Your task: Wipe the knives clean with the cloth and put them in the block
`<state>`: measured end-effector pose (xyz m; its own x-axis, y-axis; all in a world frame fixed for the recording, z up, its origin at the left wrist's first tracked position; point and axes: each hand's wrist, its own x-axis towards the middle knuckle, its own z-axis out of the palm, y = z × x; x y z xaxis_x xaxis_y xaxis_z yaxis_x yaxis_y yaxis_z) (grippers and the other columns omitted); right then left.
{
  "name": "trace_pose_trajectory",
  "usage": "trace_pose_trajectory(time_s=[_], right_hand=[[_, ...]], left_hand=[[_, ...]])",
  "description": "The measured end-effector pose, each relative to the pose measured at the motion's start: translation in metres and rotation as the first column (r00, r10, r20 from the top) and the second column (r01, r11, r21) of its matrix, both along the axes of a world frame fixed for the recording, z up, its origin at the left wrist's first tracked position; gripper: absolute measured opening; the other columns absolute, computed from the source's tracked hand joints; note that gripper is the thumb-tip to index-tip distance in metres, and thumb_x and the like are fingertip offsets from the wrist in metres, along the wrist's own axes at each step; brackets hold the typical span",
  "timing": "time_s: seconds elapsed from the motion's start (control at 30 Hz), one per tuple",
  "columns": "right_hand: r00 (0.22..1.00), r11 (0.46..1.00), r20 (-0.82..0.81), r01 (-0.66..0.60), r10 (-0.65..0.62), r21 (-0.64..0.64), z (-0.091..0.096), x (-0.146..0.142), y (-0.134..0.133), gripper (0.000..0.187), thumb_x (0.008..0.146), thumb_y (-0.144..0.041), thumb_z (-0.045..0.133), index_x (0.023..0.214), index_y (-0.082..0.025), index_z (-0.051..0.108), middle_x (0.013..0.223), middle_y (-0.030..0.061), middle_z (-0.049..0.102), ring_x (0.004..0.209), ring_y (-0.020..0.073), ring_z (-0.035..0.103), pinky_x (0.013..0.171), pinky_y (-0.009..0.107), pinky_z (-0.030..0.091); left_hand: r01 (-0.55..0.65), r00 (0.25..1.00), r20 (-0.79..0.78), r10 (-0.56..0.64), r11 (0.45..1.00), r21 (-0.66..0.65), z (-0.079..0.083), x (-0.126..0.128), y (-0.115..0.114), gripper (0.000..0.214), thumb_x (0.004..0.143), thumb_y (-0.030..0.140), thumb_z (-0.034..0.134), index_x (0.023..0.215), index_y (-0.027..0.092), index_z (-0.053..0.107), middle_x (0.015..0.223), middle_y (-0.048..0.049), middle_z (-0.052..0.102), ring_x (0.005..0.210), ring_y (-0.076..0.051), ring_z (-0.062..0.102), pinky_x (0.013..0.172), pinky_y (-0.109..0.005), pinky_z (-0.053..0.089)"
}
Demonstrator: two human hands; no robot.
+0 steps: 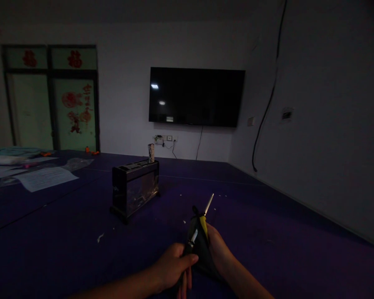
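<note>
Hands low at 6 o'clock of the view, dim light. Left hand has its fingers curled shut around the lower end of a dark soft fabric pouch, thumb laid across the front. Right hand lies against the pouch's right side at 3 o'clock of it. Its fingers are hidden behind the fabric, so I cannot tell whether they are closed on it.

A yellow-handled tool with a thin pale pointed tip sticks out of the pouch top, the tip leaning toward 1 o'clock. A second, smaller tool with a white end shows in the pouch mouth, just beside the yellow handle at 7 o'clock of it. Pouch and tools are held clear above the dark purple mat surface.

At 11 o'clock from the hands, well apart, stands a black rectangular box with a clear front panel, upright on the mat. A patterned paper cup shows at the box's far right corner. White paper sheets lie at 9 o'clock of the view. Small pale scraps are scattered on the mat between the box and the hands.

On the back wall, a black flat television at 12 o'clock, with a white socket strip below it. Green door with red paper cut-outs at 10 o'clock. Black cable runs down the right wall.
</note>
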<state>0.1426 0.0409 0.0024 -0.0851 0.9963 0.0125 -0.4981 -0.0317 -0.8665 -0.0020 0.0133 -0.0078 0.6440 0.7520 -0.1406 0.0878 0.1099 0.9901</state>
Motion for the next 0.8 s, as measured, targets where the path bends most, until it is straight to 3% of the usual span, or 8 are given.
trace_pose_trajectory(time_s=[0.23,0.37,0.6,0.8], right_hand=[[0.999,0.999,0.034,-0.033,0.031,0.043,0.005,-0.002,-0.004,0.026,0.064,-0.039,0.066,0.069,-0.015,0.057,0.053,-0.0026,0.056,0.045,0.0108,0.049,0.045,0.022,0.038],[0.997,0.996,0.050,-0.064,0.061,0.067,0.006,-0.004,-0.007,0.033,0.067,-0.047,0.063,0.069,-0.014,0.057,0.054,-0.0019,0.055,0.045,0.0105,0.049,0.044,0.022,0.037],[0.995,0.996,0.077,-0.065,0.059,0.069,0.008,-0.003,-0.008,0.034,0.066,-0.048,0.064,0.071,-0.015,0.058,0.056,-0.0010,0.058,0.048,0.0120,0.052,0.048,0.023,0.040],[0.993,0.994,0.101,-0.077,0.068,0.082,0.012,-0.004,-0.012,0.035,0.066,-0.048,0.064,0.071,-0.014,0.059,0.056,0.0001,0.059,0.049,0.0116,0.053,0.049,0.022,0.041]], left_hand=[[-0.044,0.999,0.017,0.043,0.998,0.046,0.000,0.001,-0.003,0.044,0.066,0.058,0.050,0.075,0.015,0.042,0.047,0.0003,0.053,0.031,-0.010,0.045,0.031,-0.019,0.030],[-0.050,0.997,0.068,0.047,0.998,0.048,-0.001,0.001,-0.004,0.041,0.061,0.053,0.055,0.069,0.014,0.045,0.048,-0.0009,0.054,0.032,-0.009,0.045,0.031,-0.018,0.029],[-0.109,0.989,0.095,0.110,0.994,-0.018,-0.004,0.002,-0.002,0.037,0.061,0.046,0.055,0.077,0.014,0.045,0.051,-0.0011,0.056,0.031,-0.011,0.046,0.031,-0.019,0.028],[-0.100,0.990,0.096,0.099,0.995,0.000,-0.002,0.002,-0.003,0.039,0.064,0.052,0.051,0.072,0.014,0.045,0.047,0.0000,0.053,0.030,-0.010,0.043,0.032,-0.019,0.027]])
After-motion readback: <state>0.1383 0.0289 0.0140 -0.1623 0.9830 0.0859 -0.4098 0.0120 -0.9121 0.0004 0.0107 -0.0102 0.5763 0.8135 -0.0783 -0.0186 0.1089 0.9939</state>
